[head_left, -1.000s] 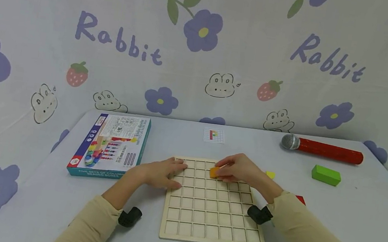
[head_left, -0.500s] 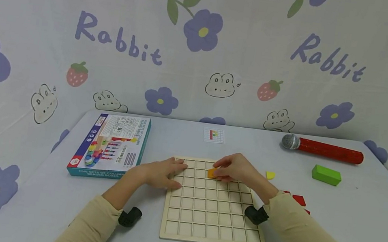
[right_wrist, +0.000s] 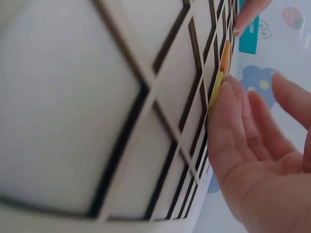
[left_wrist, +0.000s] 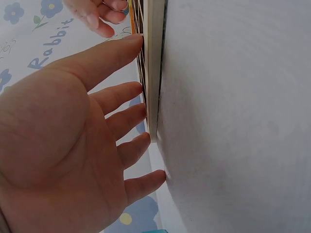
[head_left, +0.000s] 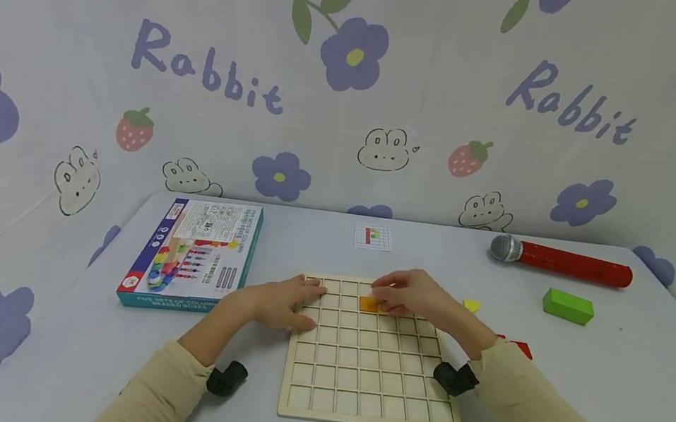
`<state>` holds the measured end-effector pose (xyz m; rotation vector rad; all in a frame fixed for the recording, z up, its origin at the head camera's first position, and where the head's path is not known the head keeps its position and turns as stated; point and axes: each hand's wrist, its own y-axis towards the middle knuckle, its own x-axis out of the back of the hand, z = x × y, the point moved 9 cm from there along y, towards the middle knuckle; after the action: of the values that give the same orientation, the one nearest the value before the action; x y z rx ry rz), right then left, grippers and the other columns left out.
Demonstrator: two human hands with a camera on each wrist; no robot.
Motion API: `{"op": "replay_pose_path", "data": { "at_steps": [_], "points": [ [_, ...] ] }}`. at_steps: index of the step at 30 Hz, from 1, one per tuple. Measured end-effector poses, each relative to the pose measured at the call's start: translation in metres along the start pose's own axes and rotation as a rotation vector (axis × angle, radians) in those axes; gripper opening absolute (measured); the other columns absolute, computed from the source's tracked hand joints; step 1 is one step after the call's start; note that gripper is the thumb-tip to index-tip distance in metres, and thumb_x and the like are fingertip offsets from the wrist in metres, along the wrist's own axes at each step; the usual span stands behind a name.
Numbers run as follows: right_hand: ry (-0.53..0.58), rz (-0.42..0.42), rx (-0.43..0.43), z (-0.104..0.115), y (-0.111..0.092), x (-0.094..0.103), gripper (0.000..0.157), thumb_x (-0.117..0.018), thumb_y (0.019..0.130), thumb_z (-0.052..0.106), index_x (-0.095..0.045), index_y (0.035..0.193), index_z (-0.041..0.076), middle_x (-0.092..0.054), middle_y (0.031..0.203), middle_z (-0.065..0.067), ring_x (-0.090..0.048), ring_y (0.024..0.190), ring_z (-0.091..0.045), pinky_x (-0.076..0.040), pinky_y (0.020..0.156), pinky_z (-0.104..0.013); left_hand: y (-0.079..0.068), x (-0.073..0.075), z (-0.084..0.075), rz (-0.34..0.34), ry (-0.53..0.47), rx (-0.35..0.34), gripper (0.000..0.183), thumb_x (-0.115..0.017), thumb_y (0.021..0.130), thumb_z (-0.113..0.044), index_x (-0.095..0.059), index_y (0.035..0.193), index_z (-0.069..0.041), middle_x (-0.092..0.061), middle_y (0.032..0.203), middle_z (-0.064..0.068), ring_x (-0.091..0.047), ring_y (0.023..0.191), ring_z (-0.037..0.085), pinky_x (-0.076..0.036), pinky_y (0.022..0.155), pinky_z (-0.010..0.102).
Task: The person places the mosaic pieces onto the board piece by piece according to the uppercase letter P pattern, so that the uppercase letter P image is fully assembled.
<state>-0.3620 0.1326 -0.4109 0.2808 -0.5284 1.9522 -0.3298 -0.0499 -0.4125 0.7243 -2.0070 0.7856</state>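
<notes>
An orange square tile (head_left: 368, 304) lies in a cell of the wooden grid board (head_left: 359, 379), in the second row from the far edge. My right hand (head_left: 418, 297) is just right of it, fingers lowered to the board. In the right wrist view my fingertips touch a yellow piece (right_wrist: 215, 91) beside the orange tile (right_wrist: 225, 57); the thumb is apart from the fingers. The hand hides that yellow piece in the head view. My left hand (head_left: 277, 301) rests on the board's left edge with spread fingers, and the left wrist view shows fingertips against the board's side (left_wrist: 153, 73).
Right of the board lie a yellow piece (head_left: 471, 305) and red pieces (head_left: 523, 349), partly behind the right arm. Farther right are a green block (head_left: 568, 306) and a red microphone (head_left: 562, 260). A pattern card (head_left: 373, 237) lies behind the board, a boxed set (head_left: 194, 253) at left.
The orange tile, tilted in my right fingers earlier, now lies flat in its cell. My right fingers have come off it, and the right forearm has shifted slightly.
</notes>
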Motion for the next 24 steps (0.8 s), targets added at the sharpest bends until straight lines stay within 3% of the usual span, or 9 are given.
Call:
{"op": "replay_pose_path", "data": {
  "at_steps": [6,13,24],
  "points": [
    [0.072,0.038,0.029,-0.008,-0.01,0.014,0.051,-0.058,0.096,0.032,-0.05,0.133,-0.003,-0.062,0.117,-0.016,-0.061,0.102,-0.024,-0.051,0.087,-0.034,0.0,0.0,0.0,-0.005,0.001,-0.007,0.066,-0.058,0.096,-0.03,-0.029,0.15,-0.007,-0.021,0.156,0.012,-0.009,0.143,0.031,-0.015,0.113,0.046],
    [0.098,-0.002,-0.017,-0.026,-0.03,0.041,0.056,-0.056,0.097,0.035,-0.045,0.137,-0.002,-0.059,0.122,-0.018,-0.06,0.106,-0.026,-0.049,0.091,-0.033,0.0,-0.001,-0.001,0.007,0.004,0.001,0.066,-0.058,0.096,-0.031,-0.028,0.15,-0.008,-0.021,0.156,0.011,-0.009,0.143,0.03,-0.015,0.113,0.045],
    [0.049,-0.042,0.008,-0.042,-0.063,0.081,0.056,-0.052,0.099,0.034,-0.041,0.14,-0.003,-0.055,0.125,-0.023,-0.055,0.114,-0.033,-0.047,0.093,-0.035,0.001,-0.001,-0.001,0.013,0.006,-0.011,0.066,-0.057,0.096,-0.03,-0.028,0.15,-0.006,-0.021,0.155,0.013,-0.009,0.143,0.031,-0.014,0.113,0.044]
  ]
}}
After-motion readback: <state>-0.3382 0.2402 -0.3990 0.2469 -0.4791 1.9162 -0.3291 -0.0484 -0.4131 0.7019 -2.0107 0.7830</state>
